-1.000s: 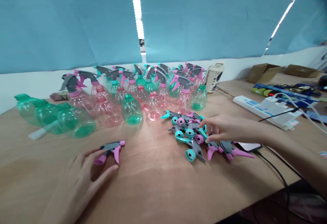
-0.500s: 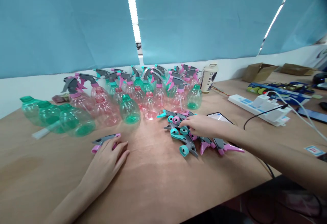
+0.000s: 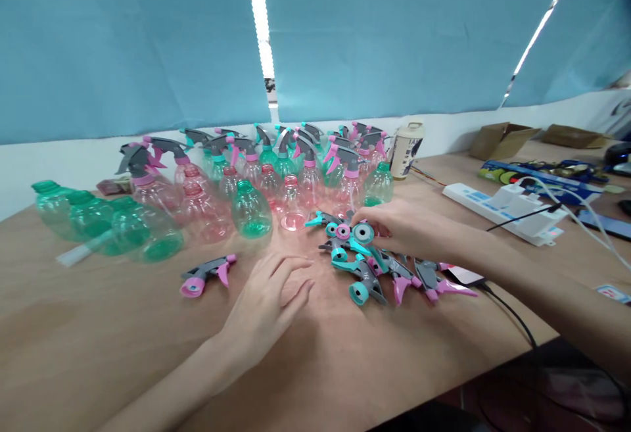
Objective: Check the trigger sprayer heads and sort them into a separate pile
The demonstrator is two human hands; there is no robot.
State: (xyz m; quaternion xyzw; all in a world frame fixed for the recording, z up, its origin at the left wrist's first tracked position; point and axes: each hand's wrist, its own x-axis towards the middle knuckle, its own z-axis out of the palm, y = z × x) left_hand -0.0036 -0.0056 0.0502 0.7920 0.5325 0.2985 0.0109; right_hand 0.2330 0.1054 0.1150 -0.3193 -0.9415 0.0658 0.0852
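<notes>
My right hand point(image 3: 394, 225) is closed around a grey and teal spray head point(image 3: 363, 233), its round collar turned toward me just above a pile of loose spray heads. One with a teal collar point(image 3: 367, 284) and one with a pink trigger point(image 3: 436, 282) lie in that pile. Left of the pile, my left hand point(image 3: 273, 287) hovers over the table with its fingers apart and nothing in them. A separate grey and pink spray head point(image 3: 210, 273) lies on the table, left of my left hand.
Capless bottles, among them a green one point(image 3: 251, 212) and a pink one point(image 3: 293, 205), stand before several bottles with spray heads fitted. Green bottles point(image 3: 148, 231) are at the left. A white power strip point(image 3: 503, 212), a cup point(image 3: 407, 149) and a cardboard box point(image 3: 500, 141) occupy the right side.
My left hand has moved right, off the separate pink and grey spray head, which stays on the table. My right hand has risen slightly from the pile with a teal-collared spray head.
</notes>
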